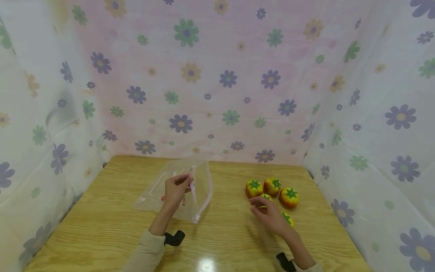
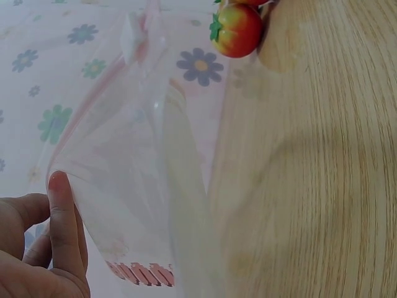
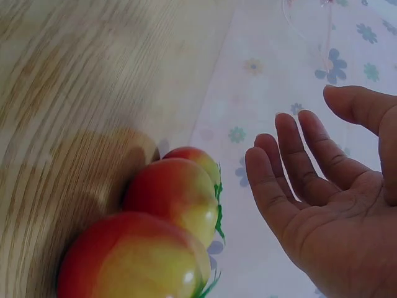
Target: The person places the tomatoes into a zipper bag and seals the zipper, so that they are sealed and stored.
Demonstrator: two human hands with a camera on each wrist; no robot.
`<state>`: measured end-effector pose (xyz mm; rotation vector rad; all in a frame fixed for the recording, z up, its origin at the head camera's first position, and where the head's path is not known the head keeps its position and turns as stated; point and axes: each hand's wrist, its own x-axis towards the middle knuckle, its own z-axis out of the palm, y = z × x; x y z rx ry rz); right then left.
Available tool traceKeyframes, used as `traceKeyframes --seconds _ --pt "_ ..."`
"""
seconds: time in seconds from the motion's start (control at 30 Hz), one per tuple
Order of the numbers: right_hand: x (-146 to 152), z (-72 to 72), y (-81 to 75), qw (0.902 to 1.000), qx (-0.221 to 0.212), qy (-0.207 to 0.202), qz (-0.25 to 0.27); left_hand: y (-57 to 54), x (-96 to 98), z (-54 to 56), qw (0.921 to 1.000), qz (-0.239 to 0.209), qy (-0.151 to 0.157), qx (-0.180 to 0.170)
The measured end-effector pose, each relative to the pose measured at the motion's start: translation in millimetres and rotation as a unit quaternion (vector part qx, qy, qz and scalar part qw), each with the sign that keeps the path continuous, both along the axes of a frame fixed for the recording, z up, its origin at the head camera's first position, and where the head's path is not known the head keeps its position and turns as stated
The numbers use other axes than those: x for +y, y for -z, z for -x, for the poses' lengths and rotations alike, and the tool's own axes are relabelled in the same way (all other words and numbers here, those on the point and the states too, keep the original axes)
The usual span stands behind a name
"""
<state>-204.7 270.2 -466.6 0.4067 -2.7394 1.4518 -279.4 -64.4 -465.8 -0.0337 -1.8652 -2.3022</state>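
Note:
My left hand (image 1: 175, 193) pinches the open edge of a clear zip bag (image 1: 153, 195) with pink print, and the mouth gapes toward the right. A pale slider (image 1: 196, 218) sits at the near corner of that mouth. In the left wrist view, a fingertip of the left hand (image 2: 59, 217) presses at the edge of the bag (image 2: 124, 192). Over the nearer tomatoes hovers my right hand (image 1: 270, 217), partly covering them. The right wrist view shows the right hand (image 3: 329, 192) with fingers spread and slightly bent, holding nothing, beside a red-yellow tomato (image 3: 173, 195).
Several toy-like tomatoes with green leaf tops, one being the rightmost tomato (image 1: 289, 197), cluster on the right of the wooden table (image 1: 224, 245). Flower-print cloth (image 1: 210, 94) hangs behind and on both sides. Dark wrist straps (image 1: 175, 238) sit on both forearms.

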Motion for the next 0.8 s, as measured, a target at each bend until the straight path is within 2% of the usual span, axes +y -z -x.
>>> traceKeyframes --seconds 0.33,0.53,0.8 --pt "25.1 -7.6 -2.3 0.9977 0.046 0.02 -0.046 -2.0 -0.9 -1.0 1.0 -0.004 0.003 -0.005" --pt "46.7 -11.4 1.2 0.996 0.062 0.001 -0.063 -0.1 -1.1 -0.8 1.0 0.0 -0.002 -0.002" --pt "73.4 -15.5 -0.3 0.9941 0.049 -0.005 -0.096 2.4 -2.6 0.3 1.0 -0.002 -0.007 0.002"
